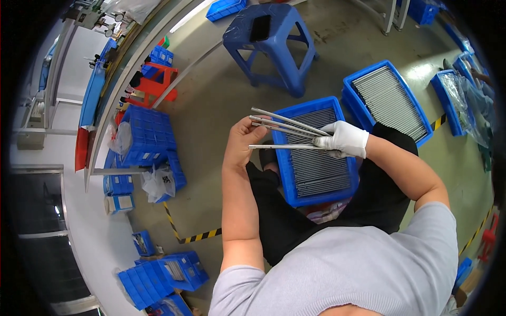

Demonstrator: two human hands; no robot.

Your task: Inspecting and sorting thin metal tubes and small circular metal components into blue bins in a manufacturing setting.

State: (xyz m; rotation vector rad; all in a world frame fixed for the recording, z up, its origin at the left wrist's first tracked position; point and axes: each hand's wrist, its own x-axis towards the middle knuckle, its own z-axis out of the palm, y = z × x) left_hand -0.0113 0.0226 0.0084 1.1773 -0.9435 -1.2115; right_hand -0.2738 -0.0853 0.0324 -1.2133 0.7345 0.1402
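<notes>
Several thin metal rods [290,121] fan out across the front of my body, above a blue crate [286,184]. My right hand [345,139], in a white glove with greyed fingertips, is closed around their right ends. At their left ends, my bare left hand [240,141] has its thumb and fingers closed on some of the rods. One rod lies lower than the others and runs nearly level. Inside the crate between my legs, dark grey rods [322,176] lie side by side in a packed layer.
Another blue crate [349,100] to the right holds lighter rods [392,100]. Ahead stands a blue stool [287,26] with a black phone [260,28]. Stacked blue crates [150,134] and a red stool [158,87] are at left. Someone's arm [480,77] shows at far right.
</notes>
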